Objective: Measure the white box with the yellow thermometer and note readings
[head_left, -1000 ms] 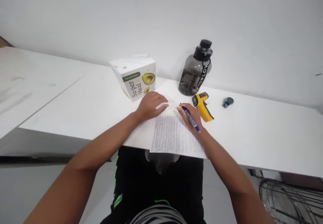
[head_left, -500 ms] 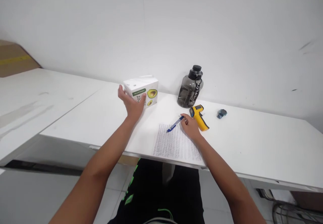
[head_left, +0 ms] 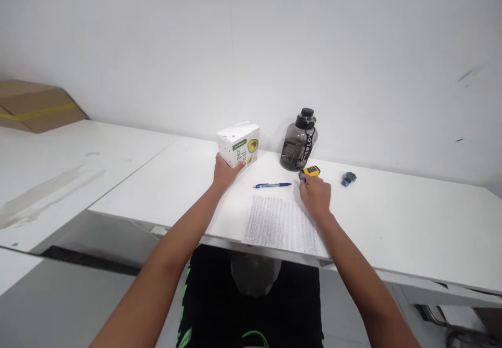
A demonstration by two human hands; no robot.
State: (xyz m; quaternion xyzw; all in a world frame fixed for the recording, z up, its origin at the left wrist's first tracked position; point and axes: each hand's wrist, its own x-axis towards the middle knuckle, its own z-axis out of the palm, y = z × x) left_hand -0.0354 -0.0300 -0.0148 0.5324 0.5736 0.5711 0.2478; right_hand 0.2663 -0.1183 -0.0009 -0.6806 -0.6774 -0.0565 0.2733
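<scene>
My left hand (head_left: pixel 226 173) grips the lower front of a white carton (head_left: pixel 231 141) with avocado pictures, thumb on its printed face. My right hand (head_left: pixel 316 195) is closed over the handle of a yellow infrared thermometer (head_left: pixel 312 171); only its dark-and-yellow head shows past my fingers. A blue pen (head_left: pixel 272 185) lies on the table between both hands. Below it is a sheet of paper (head_left: pixel 278 225) covered in dense writing, at the table's front edge. Behind the thermometer a dark see-through water bottle (head_left: pixel 294 147) with a black lid stands near the wall.
On the right of the white table (head_left: pixel 411 222) lies a dark blue-green wristwatch (head_left: pixel 348 178). A cardboard box (head_left: pixel 43 107) with yellow tape stands at the far left by the wall. A seam divides the tabletop on the left.
My right hand has let go of the pen, which now lies level above the paper, and has moved onto the thermometer. The left hand still holds the carton, now nearer the bottle.
</scene>
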